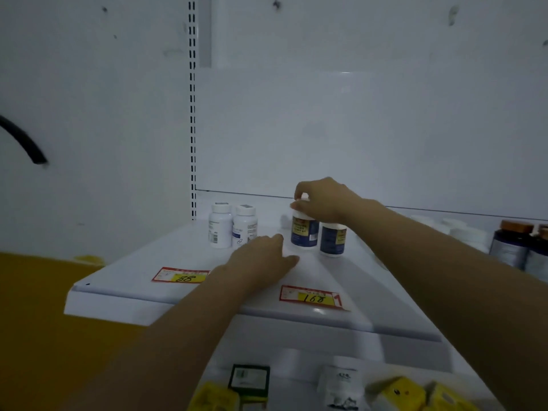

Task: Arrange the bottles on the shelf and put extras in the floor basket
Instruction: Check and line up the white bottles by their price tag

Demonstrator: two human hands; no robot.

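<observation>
At centre frame the right hand (320, 200) has its grip curled over the white cap of a blue-labelled bottle (304, 232), seemingly to line it up just beside the second blue-labelled bottle (332, 240) on the white shelf (133, 289). The left hand (264, 256) lies flat, fingers straight, holding nothing, likely as a brace. Two white bottles (220, 225) stand left of centre. Every cap is on, so contents stay unseen; no floor basket shows.

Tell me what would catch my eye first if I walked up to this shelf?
The right hand pinches the white cap of a dark blue bottle mid-shelf, with a twin bottle just right of it. The left hand rests on the white shelf in front. A red-and-yellow 88 price tag and a 168 price tag stand out along the front edge.
</observation>
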